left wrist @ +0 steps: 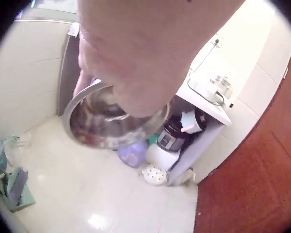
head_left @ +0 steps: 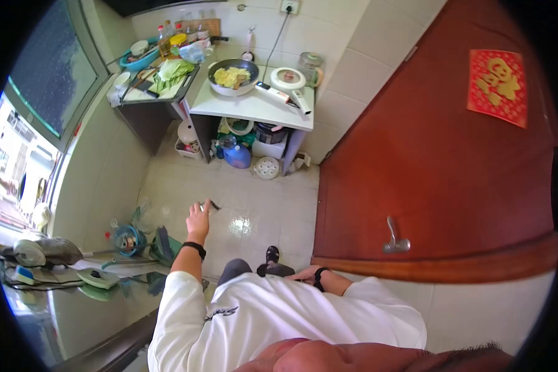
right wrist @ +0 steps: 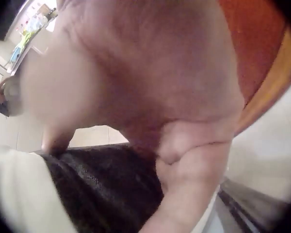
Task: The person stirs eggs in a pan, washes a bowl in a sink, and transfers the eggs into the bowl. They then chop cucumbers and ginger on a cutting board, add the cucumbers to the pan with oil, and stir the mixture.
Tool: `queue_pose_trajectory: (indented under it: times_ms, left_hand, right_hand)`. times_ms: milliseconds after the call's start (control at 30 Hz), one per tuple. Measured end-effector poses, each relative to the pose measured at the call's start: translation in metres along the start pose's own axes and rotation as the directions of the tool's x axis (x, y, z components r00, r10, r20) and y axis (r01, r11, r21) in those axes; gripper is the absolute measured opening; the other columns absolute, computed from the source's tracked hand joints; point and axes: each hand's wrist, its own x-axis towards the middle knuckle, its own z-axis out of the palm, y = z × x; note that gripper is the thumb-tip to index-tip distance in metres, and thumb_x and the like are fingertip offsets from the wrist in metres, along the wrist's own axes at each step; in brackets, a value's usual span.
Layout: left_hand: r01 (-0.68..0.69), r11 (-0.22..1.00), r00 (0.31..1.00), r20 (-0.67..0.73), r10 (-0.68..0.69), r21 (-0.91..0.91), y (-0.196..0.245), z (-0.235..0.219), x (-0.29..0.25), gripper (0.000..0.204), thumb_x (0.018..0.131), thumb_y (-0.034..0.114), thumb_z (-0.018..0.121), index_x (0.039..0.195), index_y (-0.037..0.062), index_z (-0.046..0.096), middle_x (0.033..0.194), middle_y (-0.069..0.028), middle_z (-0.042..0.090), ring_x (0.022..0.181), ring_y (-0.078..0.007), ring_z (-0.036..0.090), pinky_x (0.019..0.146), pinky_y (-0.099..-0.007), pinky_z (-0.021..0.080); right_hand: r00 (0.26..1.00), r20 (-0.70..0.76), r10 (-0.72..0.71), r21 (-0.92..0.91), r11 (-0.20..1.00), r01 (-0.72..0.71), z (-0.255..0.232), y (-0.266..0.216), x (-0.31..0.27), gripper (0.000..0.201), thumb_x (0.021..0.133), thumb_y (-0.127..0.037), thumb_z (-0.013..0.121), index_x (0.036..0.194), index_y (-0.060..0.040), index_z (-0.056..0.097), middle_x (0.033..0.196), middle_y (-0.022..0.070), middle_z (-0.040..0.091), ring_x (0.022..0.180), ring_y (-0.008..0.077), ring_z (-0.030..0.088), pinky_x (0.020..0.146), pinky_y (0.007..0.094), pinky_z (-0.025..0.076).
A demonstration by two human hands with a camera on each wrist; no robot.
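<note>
In the left wrist view a metal bowl [left wrist: 106, 133] hangs tilted over the floor, its shiny inside facing the camera. My left hand [head_left: 197, 222] grips it by the rim, with the fingers partly hidden behind the bowl. From the head only a small dark curved edge of the bowl [head_left: 214, 205] shows past the fingers. My right hand [head_left: 302, 274] is down by the thigh, holding nothing that shows. Close up in the right wrist view, that hand hangs loosely over the dark trousers [right wrist: 102, 184].
Ahead stands a white table [head_left: 266, 108] with a pan [head_left: 230, 87] of yellow food. A side counter holds leafy greens [head_left: 173, 73] and bottles. Jugs and a rice cooker fill the lower shelf. A glass ledge [head_left: 121, 285] is at left, a red door [head_left: 428, 167] at right.
</note>
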Motion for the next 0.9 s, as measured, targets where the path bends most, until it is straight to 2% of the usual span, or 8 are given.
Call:
queue_pose_trajectory:
  times_ms: [233,400,500,567,633,700,800,900]
  left_hand:
    - [0.516,0.687,0.850,0.204,-0.486,-0.512,0.013,0.063,0.078,0.068,0.088,0.016,0.061,0.149,0.0159,0.031,0.133,-0.0234,0.053,0.124,-0.0387,0.053,0.099,-0.0441,0.048]
    - [0.393,0.236,0.691,0.116,-0.714,-0.889,-0.002,0.045,0.147,0.052,0.085,0.003,0.051,0.137,0.0032,0.044,0.122,-0.0263,0.061,0.115,-0.0400,0.059,0.098,-0.0439,0.046]
    - [0.159,0.484,0.703,-0.245,-0.668,-0.860,-0.008,0.025,0.187,0.054,0.084,-0.003,0.045,0.138,0.0047,0.043,0.126,-0.0265,0.058,0.114,-0.0392,0.060,0.100,-0.0423,0.044]
    - [0.203,0.428,0.764,-0.131,-0.632,-0.881,-0.027,0.035,0.222,0.057,0.083,-0.005,0.041,0.139,0.0069,0.042,0.129,-0.0211,0.056,0.112,-0.0360,0.061,0.091,-0.0443,0.052]
    - [0.292,-0.311,0.717,0.422,-0.554,-0.904,-0.024,-0.006,0.260,0.059,0.082,-0.005,0.040,0.140,0.0086,0.042,0.126,-0.0145,0.057,0.111,-0.0321,0.062,0.078,-0.0441,0.059]
    - [0.238,-0.330,0.737,0.391,-0.552,-0.914,-0.033,-0.010,0.295,0.059,0.081,-0.006,0.040,0.138,0.0087,0.044,0.120,-0.0120,0.059,0.103,-0.0282,0.065,0.068,-0.0401,0.062]
    - [0.239,-0.388,0.790,0.411,-0.456,-0.890,-0.043,-0.017,0.361,0.055,0.082,-0.003,0.044,0.136,0.0074,0.045,0.116,-0.0140,0.061,0.092,-0.0256,0.069,0.066,-0.0366,0.062]
    - [0.212,-0.386,0.816,0.380,-0.435,-0.897,-0.047,-0.017,0.406,0.054,0.084,-0.002,0.047,0.137,0.0081,0.042,0.120,-0.0153,0.058,0.098,-0.0282,0.068,0.068,-0.0397,0.064]
  right_hand:
    - [0.999,0.031,0.019,-0.463,0.886,-0.002,-0.092,-0.116,-0.067,0.043,0.084,-0.037,0.075,0.109,-0.0016,0.070,0.098,0.0090,0.074,0.083,0.0182,0.071,0.080,0.0355,0.057]
    - [0.996,0.008,-0.088,-0.574,0.815,0.076,-0.107,-0.193,-0.089,0.051,0.081,-0.042,0.075,0.100,0.0047,0.069,0.093,0.0149,0.073,0.076,0.0213,0.072,0.074,0.0346,0.060]
    - [0.966,-0.048,-0.253,-0.763,0.634,0.128,-0.116,-0.250,-0.088,0.044,0.080,-0.039,0.073,0.095,0.0015,0.071,0.088,0.0139,0.073,0.074,0.0230,0.071,0.068,0.0361,0.059]
    - [0.741,-0.096,-0.665,-0.872,0.415,0.259,-0.120,-0.305,-0.094,0.033,0.079,-0.034,0.070,0.091,-0.0036,0.072,0.081,0.0106,0.072,0.073,0.0235,0.067,0.064,0.0376,0.054]
    - [0.318,-0.157,-0.935,-0.924,0.253,0.288,-0.130,-0.381,-0.112,0.029,0.087,-0.030,0.064,0.098,-0.0039,0.068,0.083,0.0038,0.069,0.071,0.0153,0.062,0.069,0.0313,0.052]
    - [-0.169,-0.114,-0.979,-0.827,-0.001,0.562,-0.123,-0.455,-0.150,0.022,0.086,-0.021,0.068,0.099,-0.0026,0.067,0.085,0.0071,0.070,0.074,0.0147,0.064,0.070,0.0310,0.053]
    - [-0.404,-0.279,-0.871,-0.919,0.119,0.376,-0.095,-0.557,-0.214,0.026,0.083,-0.021,0.071,0.103,-0.0046,0.067,0.087,0.0101,0.069,0.072,0.0222,0.066,0.069,0.0335,0.053]
    - [-0.393,-0.219,-0.893,-0.955,0.114,0.275,-0.032,-0.631,-0.253,0.033,0.080,-0.023,0.074,0.109,-0.0079,0.067,0.098,0.0112,0.065,0.080,0.0267,0.067,0.072,0.0373,0.053]
